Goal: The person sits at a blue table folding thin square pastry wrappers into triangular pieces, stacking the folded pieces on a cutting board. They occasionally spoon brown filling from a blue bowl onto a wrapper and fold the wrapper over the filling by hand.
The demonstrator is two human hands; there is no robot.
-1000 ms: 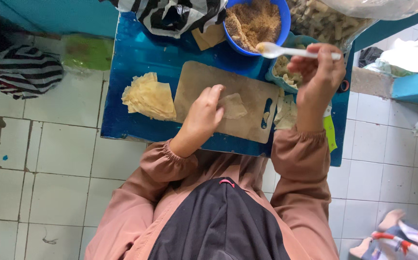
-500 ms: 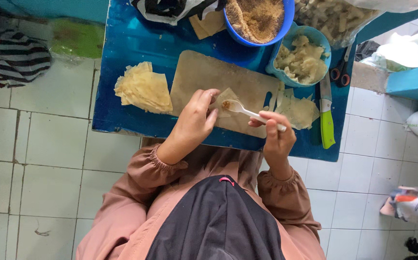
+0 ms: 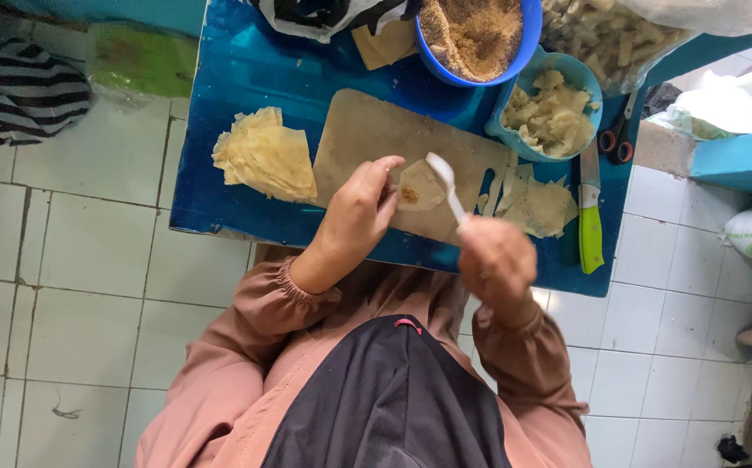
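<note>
- Left hand [image 3: 360, 211]: resting on the wooden cutting board [image 3: 367, 139], fingers curled loosely, fingertips pressing the edge of a small pastry wrapper [image 3: 419, 191] to hold it flat.
- Right hand [image 3: 497, 264]: closed in a fist around the handle of a white plastic spoon [image 3: 445, 184], raised just above the near edge of the counter; the spoon bowl points up and sits right over the wrapper.
- Pastry wrapper: pale square sheet lying on the near right part of the cutting board, with a small brown dab of filling at its middle.
- Cutting board: light wood, lying flat at the centre of the blue counter [image 3: 237, 69].
- Stack of wrappers [image 3: 265, 156]: pale yellow, fanned, on the counter just left of the board.
- Loose wrapper pieces [image 3: 536, 204]: a smaller heap on the counter at the board's right end.
- Large blue bowl [image 3: 519, 48]: at the far edge, filled with brown crumbly matter.
- Small light-blue bowl [image 3: 588, 87]: right of the board, holding pale chunks.
- Knife [image 3: 590, 212]: green handle, lying lengthwise on the counter's right side, beside the loose pieces.
- Scissors [image 3: 617, 139]: orange-red handles, at the counter's right edge, near the small bowl.
- Floor [image 3: 73, 260]: white tiles around the counter; a striped cloth [image 3: 21, 87] lies to the left.
</note>
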